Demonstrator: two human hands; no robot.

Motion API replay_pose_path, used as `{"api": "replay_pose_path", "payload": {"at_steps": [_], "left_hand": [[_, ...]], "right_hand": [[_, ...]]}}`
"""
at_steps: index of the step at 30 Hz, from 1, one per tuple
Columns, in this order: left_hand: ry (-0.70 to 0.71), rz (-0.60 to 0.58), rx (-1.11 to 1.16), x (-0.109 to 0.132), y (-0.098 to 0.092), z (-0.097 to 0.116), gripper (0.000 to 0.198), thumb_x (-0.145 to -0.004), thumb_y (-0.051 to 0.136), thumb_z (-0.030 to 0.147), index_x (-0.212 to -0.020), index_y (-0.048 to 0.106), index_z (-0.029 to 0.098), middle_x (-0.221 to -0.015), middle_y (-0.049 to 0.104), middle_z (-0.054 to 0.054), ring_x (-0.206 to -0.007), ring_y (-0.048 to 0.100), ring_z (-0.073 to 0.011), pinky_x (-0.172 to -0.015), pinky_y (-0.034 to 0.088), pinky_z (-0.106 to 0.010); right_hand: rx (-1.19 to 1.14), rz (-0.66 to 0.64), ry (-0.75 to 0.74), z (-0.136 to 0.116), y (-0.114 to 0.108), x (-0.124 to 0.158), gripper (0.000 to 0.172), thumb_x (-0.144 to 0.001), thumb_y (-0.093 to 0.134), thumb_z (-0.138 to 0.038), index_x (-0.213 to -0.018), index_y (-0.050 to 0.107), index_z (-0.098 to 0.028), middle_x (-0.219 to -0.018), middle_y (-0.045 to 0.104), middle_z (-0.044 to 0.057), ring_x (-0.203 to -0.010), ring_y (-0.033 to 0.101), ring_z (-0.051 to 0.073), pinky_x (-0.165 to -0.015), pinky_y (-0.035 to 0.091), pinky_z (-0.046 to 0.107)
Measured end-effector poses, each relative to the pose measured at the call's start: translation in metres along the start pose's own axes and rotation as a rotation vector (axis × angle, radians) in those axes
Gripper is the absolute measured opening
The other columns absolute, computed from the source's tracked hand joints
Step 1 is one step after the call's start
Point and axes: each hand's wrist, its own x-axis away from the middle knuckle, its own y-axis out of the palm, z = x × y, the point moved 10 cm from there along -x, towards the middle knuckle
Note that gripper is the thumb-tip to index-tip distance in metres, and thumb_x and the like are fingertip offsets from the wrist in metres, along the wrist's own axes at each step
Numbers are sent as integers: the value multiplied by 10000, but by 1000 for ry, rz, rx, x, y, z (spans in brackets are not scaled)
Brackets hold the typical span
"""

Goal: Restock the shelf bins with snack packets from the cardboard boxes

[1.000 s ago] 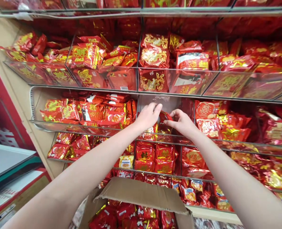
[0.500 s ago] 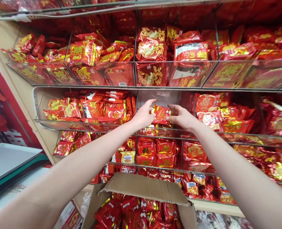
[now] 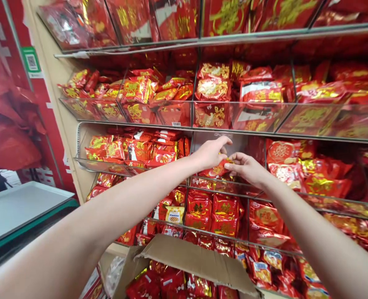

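Observation:
Both hands are at a middle shelf compartment. My left hand (image 3: 211, 153) reaches over a red and gold packet (image 3: 215, 170), its fingers bent above the packet's upper edge; whether they press on it is hard to tell. My right hand (image 3: 244, 167) pinches the packet's right corner between thumb and fingers. The packet lies just behind the clear front panel, above other red packets. Below stands an open cardboard box (image 3: 184, 255) full of similar red packets (image 3: 168, 284).
Clear-walled shelf bins (image 3: 327, 137) of red packets surround the hands above, below and on both sides. The box's raised flap stands close to the lower bins. A pale tray (image 3: 25, 207) is at the left, beside the wooden shelf side (image 3: 59, 124).
The view has shifted, so the shelves appear lower and further right. My left hand has moved over the packet, nearer my right hand, and the packet sits lower against the compartment front.

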Motion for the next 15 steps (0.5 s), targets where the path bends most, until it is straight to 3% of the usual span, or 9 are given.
{"api": "replay_pose_path", "payload": {"at_steps": [3, 6, 12, 15], "left_hand": [[-156, -56, -76, 0, 3, -17, 632, -680, 613, 322, -1221, 330, 157, -1173, 518, -110, -1034, 516, -193, -850, 408, -282], [-301, -167, -165, 3, 11, -38, 787, -561, 703, 274, -1236, 309, 183, -1192, 512, -117, -978, 549, -217, -788, 437, -292], [-197, -564, -358, 9, 39, -34, 404, -510, 716, 197, -906, 634, 198, -869, 662, -54, -812, 607, -232, -759, 437, -310], [-229, -598, -500, 16, 41, -27, 382, -529, 692, 155, -907, 661, 200, -961, 644, -105, -836, 604, -277, -759, 435, -354]], "right_hand": [[-110, 9, 104, 12, -1, -1, 405, -476, 788, -303, -662, 447, -188, -607, 564, -53, -557, 598, 102, -638, 531, 288], [-112, -61, 229, 24, 10, 0, 390, -479, 790, -263, -597, 426, -190, -573, 590, -24, -588, 629, 141, -674, 543, 320], [270, -312, 393, 41, 36, 10, 268, -520, 742, -276, -546, 504, -156, -486, 564, -44, -422, 516, 66, -464, 477, 203], [326, -385, 451, 47, 40, 13, 203, -538, 718, -263, -561, 550, -151, -488, 567, -44, -423, 499, 55, -470, 464, 189]]}}
